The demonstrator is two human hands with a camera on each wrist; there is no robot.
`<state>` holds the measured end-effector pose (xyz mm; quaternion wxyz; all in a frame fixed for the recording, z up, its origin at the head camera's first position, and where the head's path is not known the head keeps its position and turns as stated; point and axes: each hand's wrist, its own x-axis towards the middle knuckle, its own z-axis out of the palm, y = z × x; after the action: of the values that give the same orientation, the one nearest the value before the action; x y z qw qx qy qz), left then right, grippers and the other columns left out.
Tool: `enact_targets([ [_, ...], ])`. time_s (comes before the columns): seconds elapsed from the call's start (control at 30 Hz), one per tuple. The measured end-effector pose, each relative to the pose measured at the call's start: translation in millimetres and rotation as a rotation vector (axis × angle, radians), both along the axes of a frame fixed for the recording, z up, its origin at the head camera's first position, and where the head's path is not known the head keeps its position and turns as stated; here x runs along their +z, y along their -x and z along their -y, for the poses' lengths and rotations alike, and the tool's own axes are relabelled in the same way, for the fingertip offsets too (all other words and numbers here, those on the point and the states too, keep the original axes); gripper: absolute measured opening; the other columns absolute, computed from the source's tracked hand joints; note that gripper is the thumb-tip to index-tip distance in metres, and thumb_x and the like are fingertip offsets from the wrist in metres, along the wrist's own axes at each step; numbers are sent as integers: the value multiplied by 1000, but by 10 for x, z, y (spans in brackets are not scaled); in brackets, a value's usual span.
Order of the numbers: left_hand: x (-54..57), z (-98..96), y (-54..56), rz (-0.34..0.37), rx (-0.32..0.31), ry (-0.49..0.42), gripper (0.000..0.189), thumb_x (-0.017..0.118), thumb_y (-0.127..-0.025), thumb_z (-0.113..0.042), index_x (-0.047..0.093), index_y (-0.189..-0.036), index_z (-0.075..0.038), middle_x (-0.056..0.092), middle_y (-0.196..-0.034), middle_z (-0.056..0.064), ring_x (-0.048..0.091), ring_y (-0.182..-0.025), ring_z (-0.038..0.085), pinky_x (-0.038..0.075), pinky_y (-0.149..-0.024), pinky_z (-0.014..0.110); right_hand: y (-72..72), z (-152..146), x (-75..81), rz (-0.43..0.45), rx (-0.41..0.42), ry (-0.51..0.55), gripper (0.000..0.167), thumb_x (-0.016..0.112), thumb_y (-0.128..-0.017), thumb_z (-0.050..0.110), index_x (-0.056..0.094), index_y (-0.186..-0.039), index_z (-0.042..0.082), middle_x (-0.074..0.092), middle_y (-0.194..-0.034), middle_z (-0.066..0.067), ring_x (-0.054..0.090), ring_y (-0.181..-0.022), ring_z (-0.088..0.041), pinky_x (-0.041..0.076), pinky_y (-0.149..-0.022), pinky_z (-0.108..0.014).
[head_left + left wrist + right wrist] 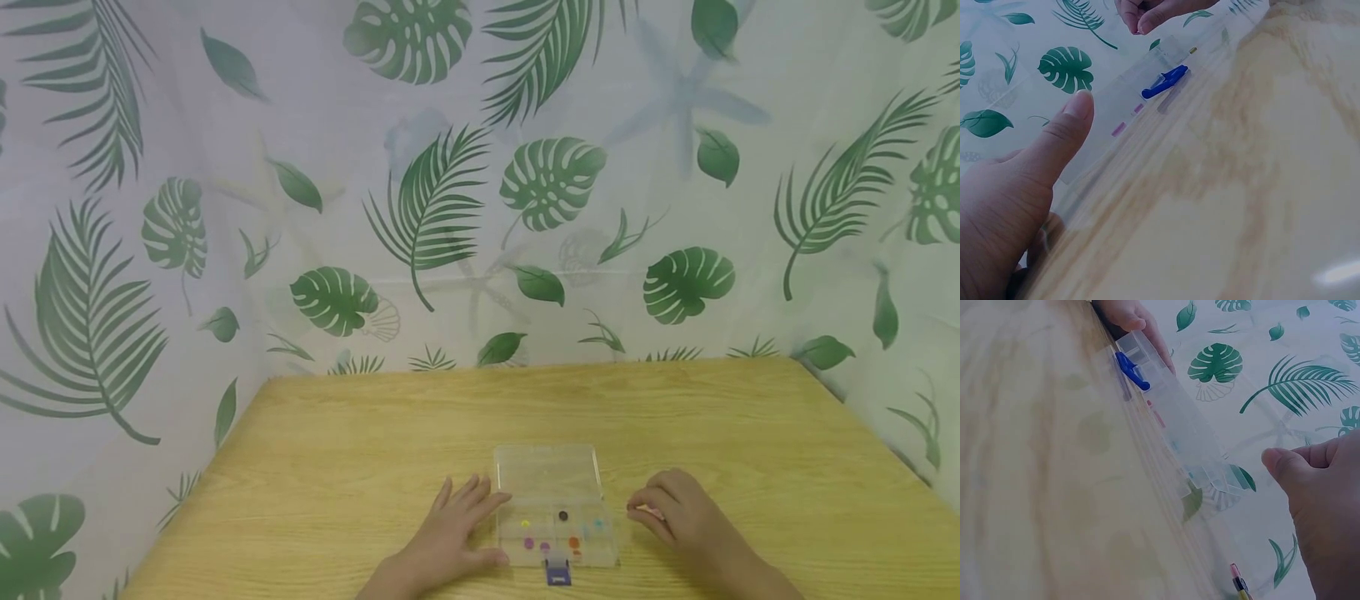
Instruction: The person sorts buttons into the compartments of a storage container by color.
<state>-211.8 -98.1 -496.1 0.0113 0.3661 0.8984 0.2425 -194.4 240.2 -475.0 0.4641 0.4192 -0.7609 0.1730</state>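
- Right hand pinched; cannot tell on what.
- Left hand spread wide at plastic box's edge.
- Blue latch juts frontward.
- Coloured discs inside.

Soft, even light fills the slightly hazy head view; both wrist views are dimmer and bluer. White glare streaks the glossy, pale wood-grain tabletop at the left wrist view's lower right — the clear plastic rectangular box looks washed out, perhaps slightly blurred.
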Motion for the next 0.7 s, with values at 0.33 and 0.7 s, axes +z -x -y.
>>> enact_targets([
  [0.33,24,6,-10,8,-2,-1,71,57,-86,-56,36,-145,-23,30,-151,19,24,-141,37,8,-111,64,3,78,65,-67,19,9,39,47,-100,31,66,-74,9,54,-73,2,47,-66,-12,39,-62,-24],
  [0.7,-8,6,1,-4,-1,-5,71,57,-85,-56,36,-145,-24,29,-152,18,23,-142,36,6,-111,64,36,336,106,-113,106,12,37,50,-99,27,65,-73,6,54,-71,1,47,-65,-12,40,-60,-22],
])
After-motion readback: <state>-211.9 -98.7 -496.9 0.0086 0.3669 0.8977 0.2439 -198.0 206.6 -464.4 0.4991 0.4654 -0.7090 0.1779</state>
